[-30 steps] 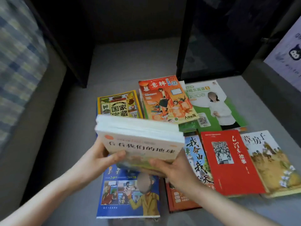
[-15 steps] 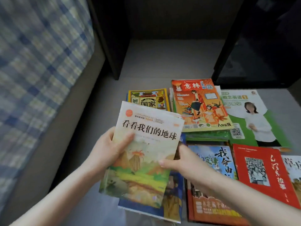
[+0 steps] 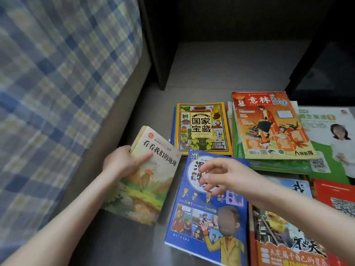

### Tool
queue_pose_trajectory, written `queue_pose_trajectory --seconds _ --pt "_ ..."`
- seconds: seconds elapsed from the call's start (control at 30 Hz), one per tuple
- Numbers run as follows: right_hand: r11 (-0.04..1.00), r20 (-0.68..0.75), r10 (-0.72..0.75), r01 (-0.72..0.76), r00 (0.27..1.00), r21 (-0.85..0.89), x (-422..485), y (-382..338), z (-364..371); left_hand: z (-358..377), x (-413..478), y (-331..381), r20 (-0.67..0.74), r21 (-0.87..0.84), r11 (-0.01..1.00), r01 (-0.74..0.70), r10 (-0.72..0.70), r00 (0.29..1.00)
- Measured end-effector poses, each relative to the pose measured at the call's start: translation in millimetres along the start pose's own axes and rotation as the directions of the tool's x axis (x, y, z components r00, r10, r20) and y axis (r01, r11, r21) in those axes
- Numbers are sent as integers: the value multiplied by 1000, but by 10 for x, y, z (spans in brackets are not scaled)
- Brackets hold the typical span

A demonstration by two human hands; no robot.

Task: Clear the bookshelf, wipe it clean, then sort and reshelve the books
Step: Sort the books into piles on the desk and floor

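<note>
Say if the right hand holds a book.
No, the right hand is empty over the blue comic book; the left hand grips the volcano book.

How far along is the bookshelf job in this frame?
Clearing looks done: no books show in the shelf compartment; they lie spread on the floor. In hand: the left hand grips the volcano-cover book; the right hand hovers over the blue comic book. Wiping cannot be judged; reshelving remains.
</note>
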State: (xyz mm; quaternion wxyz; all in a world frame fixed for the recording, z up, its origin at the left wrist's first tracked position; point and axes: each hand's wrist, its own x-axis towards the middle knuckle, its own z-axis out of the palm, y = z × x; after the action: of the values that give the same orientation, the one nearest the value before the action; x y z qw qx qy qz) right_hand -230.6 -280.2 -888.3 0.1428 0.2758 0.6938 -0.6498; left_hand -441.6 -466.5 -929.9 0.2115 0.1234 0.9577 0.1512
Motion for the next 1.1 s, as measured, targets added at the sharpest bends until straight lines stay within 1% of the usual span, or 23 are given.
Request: queue_pose_trajectory --seconds 0.03,0.07,0.1,0.13,0.2,0.37,0.47,0.53,0.63,0.67,0.7,0.77,0.83,0.87,0.93,1.0,1.1 --pt "1000 0 0 0 1000 12 -7 4 -18 52 76 -69 127 -163 986 37 -17 992" --pt "999 6 -2 1 1000 32 4 -2 -34 88 140 -143 237 -318 943 92 -15 971" --pt "998 14 -4 3 1000 59 6 -3 -48 113 189 -219 324 -415 896 158 -17 946" --pt "997 23 -8 6 1000 79 9 -7 -66 132 222 -287 387 -451 869 205 -16 922" --pt "996 31 -13 10 999 87 32 -12 -95 211 261 -405 448 -441 865 238 -17 894" --pt "998 20 -5 4 1000 60 125 -28 -116 418 258 -575 514 -422 860 289 -36 857" --pt "1000 30 -7 6 1000 30 159 -26 -93 509 285 -648 544 -289 916 279 -83 835" --pt "1000 48 -6 5 999 15 172 -16 -75 590 282 -686 562 -202 936 288 -130 817" --pt "1000 61 -9 11 998 -21 197 -6 -65 641 255 -686 608 -209 930 301 -118 786" --pt "1000 58 -10 12 998 -28 204 -8 -65 645 264 -688 601 -211 935 286 -106 792" --pt "999 56 -12 14 998 -35 211 -6 -63 661 276 -688 574 -196 947 254 -99 813" --pt "998 58 -19 22 998 -52 226 -4 -56 687 295 -669 478 -103 981 165 -97 873" --pt "996 65 -23 29 998 -86 240 -10 -44 693 282 -582 405 88 995 39 -71 912" --pt "993 64 -20 27 998 -113 248 -13 -40 683 270 -515 363 205 979 -15 -62 930" --pt "986 56 -24 32 998 -162 273 -21 -40 624 247 -353 234 372 927 -48 -43 971" --pt "981 44 -34 41 998 -189 308 -41 -61 531 238 -144 137 416 906 -74 18 990" --pt "977 18 -59 61 998 -206 381 -106 -121 418 214 254 77 394 898 -197 181 980"
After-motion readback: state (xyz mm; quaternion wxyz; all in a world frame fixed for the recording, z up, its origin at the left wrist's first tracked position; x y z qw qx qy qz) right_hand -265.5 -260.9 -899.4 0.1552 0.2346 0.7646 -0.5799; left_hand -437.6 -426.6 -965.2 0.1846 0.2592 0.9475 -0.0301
